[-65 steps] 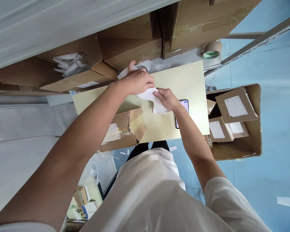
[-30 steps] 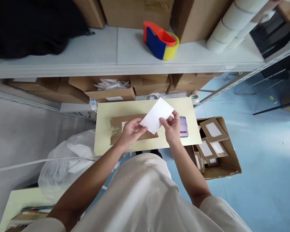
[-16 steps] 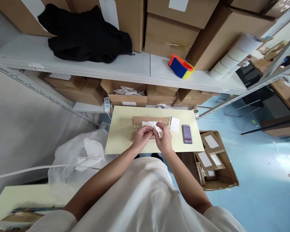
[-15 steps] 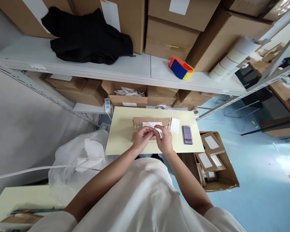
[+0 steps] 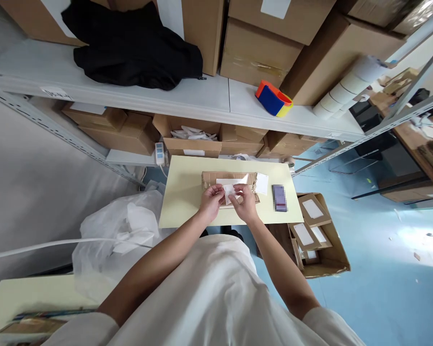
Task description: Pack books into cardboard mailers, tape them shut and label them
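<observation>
My left hand point(image 5: 210, 203) and my right hand point(image 5: 246, 205) pinch a small white slip point(image 5: 229, 191) between them, one at each side. It looks thin and translucent, like a label or its backing; I cannot tell which. Directly beneath lies a small cardboard box point(image 5: 210, 178) with clear tape at its ends and a white label on top, partly hidden by my fingers. The box rests on a pale yellow table point(image 5: 180, 192). Beyond my right hand are a white card point(image 5: 262, 182) and a phone point(image 5: 279, 198).
A grey shelf point(image 5: 202, 98) with cartons, black cloth point(image 5: 137, 53) and a coloured band point(image 5: 274, 99) spans above the table. An open carton point(image 5: 341, 254) of labelled boxes stands at the lower right. A clear plastic bag point(image 5: 94, 230) is on the left.
My hands have moved slightly apart, and the white slip now shows spread between them. The whole view has shifted a little.
</observation>
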`<state>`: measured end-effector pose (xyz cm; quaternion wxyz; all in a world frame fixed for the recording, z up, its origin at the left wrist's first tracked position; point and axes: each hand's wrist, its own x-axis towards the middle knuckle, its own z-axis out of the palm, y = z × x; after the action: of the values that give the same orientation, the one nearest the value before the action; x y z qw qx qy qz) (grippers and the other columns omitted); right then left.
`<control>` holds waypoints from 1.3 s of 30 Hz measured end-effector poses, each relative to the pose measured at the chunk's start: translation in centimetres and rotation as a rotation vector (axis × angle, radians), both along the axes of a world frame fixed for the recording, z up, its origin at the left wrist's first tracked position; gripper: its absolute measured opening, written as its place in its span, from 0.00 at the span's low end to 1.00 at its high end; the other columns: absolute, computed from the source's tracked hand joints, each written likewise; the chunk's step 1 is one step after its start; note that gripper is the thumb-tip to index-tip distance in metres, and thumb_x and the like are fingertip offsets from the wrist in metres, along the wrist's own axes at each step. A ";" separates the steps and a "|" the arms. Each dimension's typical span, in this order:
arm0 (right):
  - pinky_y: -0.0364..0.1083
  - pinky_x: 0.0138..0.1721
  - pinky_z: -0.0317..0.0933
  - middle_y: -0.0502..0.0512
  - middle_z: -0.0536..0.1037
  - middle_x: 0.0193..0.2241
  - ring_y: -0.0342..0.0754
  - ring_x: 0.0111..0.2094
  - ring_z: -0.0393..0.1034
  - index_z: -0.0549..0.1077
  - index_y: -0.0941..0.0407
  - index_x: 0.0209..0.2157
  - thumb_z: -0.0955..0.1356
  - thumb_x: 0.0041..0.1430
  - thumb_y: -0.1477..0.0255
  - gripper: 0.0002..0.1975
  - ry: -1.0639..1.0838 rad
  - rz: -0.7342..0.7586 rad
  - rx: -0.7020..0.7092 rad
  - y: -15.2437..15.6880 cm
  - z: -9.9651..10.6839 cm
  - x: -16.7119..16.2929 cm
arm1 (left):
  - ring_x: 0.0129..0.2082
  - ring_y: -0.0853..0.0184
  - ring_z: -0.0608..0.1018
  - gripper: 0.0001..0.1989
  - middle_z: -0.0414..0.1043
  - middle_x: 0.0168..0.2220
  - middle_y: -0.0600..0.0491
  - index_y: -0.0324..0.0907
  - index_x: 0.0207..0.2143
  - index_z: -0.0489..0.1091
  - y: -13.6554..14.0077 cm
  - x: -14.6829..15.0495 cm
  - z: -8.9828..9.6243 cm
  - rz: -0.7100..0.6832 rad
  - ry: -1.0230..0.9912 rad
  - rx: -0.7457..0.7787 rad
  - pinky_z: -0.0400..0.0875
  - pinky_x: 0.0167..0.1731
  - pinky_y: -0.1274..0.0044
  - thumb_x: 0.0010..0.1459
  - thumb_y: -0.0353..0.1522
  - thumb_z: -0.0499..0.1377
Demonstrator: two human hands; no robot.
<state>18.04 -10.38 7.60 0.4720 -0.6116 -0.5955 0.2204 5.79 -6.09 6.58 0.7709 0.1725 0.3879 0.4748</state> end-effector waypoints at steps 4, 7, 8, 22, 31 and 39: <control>0.55 0.51 0.67 0.62 0.76 0.48 0.54 0.50 0.71 0.71 0.55 0.48 0.69 0.57 0.68 0.16 -0.379 0.054 0.090 -0.7 2.0 -0.5 | 0.27 0.75 0.73 0.21 0.71 0.29 0.58 0.40 0.38 0.71 -0.8 -0.3 1.6 -0.040 -0.079 0.026 0.67 0.32 0.79 0.37 0.27 0.69; 0.53 0.48 0.70 0.60 0.79 0.46 0.51 0.46 0.75 0.74 0.54 0.47 0.62 0.63 0.76 0.14 -0.551 0.087 0.210 -1.2 2.8 -0.2 | 0.31 0.73 0.75 0.21 0.73 0.29 0.57 0.40 0.37 0.72 -1.8 -0.4 3.2 -0.079 -0.133 0.070 0.70 0.37 0.78 0.36 0.27 0.70; 0.53 0.48 0.70 0.59 0.79 0.46 0.51 0.46 0.76 0.74 0.53 0.47 0.61 0.63 0.77 0.15 -0.595 0.084 0.253 -1.4 3.0 0.1 | 0.32 0.72 0.76 0.20 0.74 0.30 0.56 0.40 0.36 0.72 -2.1 -0.4 3.7 -0.087 -0.144 0.087 0.70 0.38 0.77 0.36 0.27 0.70; 0.57 0.56 0.66 0.59 0.76 0.51 0.54 0.55 0.69 0.73 0.52 0.51 0.61 0.65 0.77 0.17 -0.686 0.179 0.459 -4.5 4.8 3.1 | 0.32 0.67 0.78 0.16 0.77 0.28 0.53 0.39 0.25 0.75 -3.9 -0.8 7.3 -0.262 -0.014 0.166 0.73 0.40 0.72 0.39 0.40 0.72; 0.57 0.56 0.66 0.59 0.76 0.51 0.54 0.55 0.69 0.73 0.53 0.51 0.62 0.64 0.77 0.17 -0.733 0.189 0.461 -5.0 4.9 4.0 | 0.32 0.68 0.78 0.16 0.77 0.30 0.51 0.38 0.27 0.75 -4.1 -0.3 6.9 -0.329 0.012 0.196 0.73 0.41 0.72 0.42 0.40 0.72; 0.57 0.56 0.66 0.58 0.77 0.50 0.54 0.54 0.70 0.73 0.51 0.51 0.63 0.64 0.77 0.17 -0.639 0.158 0.437 -5.0 4.3 3.8 | 0.29 0.70 0.76 0.19 0.74 0.27 0.54 0.40 0.26 0.73 -4.3 0.4 6.5 -0.276 0.075 0.278 0.74 0.40 0.72 0.42 0.45 0.70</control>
<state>21.83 -15.41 11.88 0.3638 -0.4866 -0.7905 -0.0773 6.14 -10.34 13.07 0.7825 0.3465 0.3198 0.4066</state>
